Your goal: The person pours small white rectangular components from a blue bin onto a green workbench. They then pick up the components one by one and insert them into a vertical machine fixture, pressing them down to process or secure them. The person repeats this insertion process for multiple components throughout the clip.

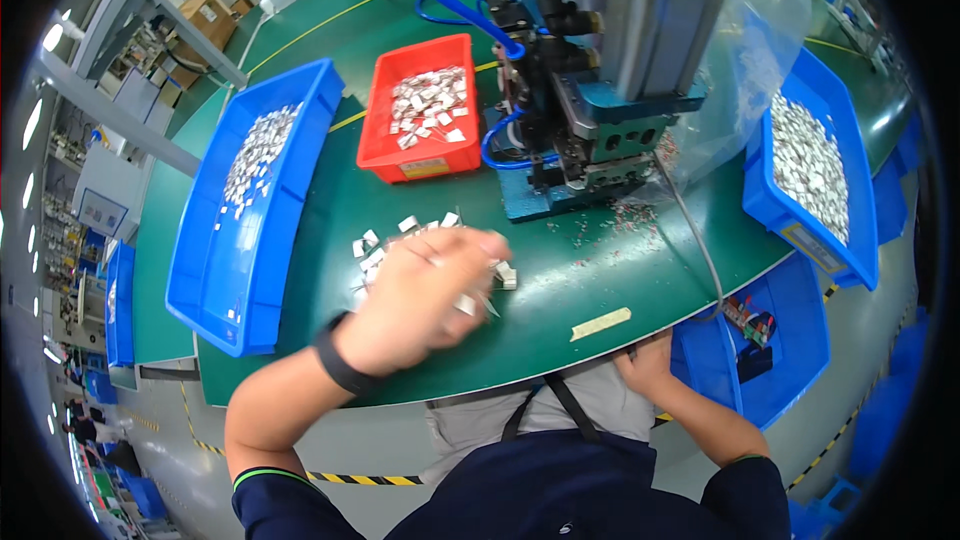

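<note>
My left hand (425, 285), with a black band at the wrist, is over a loose pile of small white block-shaped parts (408, 224) with thin wire leads. It is smeared by motion, its fingers curled toward the thumb. A blurred white patch shows between them, but whether it is held or lies below is unclear. Low at the table's front edge, beside my lap, rests my right hand (648, 362); its fingers are mostly hidden there. Beyond the pile stands a bench press machine (600, 130) with a blue base and blue air hoses.
Left of the pile are a long blue bin (265, 270) and a red bin (420, 168), both with white parts. Another blue bin (835, 255) of white parts stands at right. Scraps (620, 225) and a tape strip (600, 324) lie on the green table. An open blue container (800, 340) sits below.
</note>
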Tool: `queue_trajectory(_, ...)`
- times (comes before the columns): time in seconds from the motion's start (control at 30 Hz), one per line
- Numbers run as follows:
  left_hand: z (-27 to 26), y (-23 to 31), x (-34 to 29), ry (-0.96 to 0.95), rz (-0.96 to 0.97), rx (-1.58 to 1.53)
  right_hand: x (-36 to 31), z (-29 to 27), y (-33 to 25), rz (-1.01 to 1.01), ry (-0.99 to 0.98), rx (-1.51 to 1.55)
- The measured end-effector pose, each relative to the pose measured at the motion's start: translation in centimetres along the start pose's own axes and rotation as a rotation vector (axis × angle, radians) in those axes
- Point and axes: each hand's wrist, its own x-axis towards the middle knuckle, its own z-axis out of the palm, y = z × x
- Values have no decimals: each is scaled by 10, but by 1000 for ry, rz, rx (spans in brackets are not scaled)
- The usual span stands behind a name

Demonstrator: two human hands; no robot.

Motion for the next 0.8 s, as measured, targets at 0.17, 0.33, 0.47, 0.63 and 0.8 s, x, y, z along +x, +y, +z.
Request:
queue_trajectory(0.17,48,-32,14,-188,-114,-188,21,-49,-52,25,-96,464)
queue_trajectory(0.33,54,-42,23,-179,-105,-261,80,-128,-119,-62,112,680)
queue_trajectory(0.47,52,-46,23,-149,-19,-297,120,-117,-131,121,9,692)
queue_trajectory(0.63,49,-51,21,-144,46,-321,131,-101,-142,75,62,595)
queue_trajectory(0.8,47,-49,22,-151,14,-314,140,-103,-132,95,62,708)
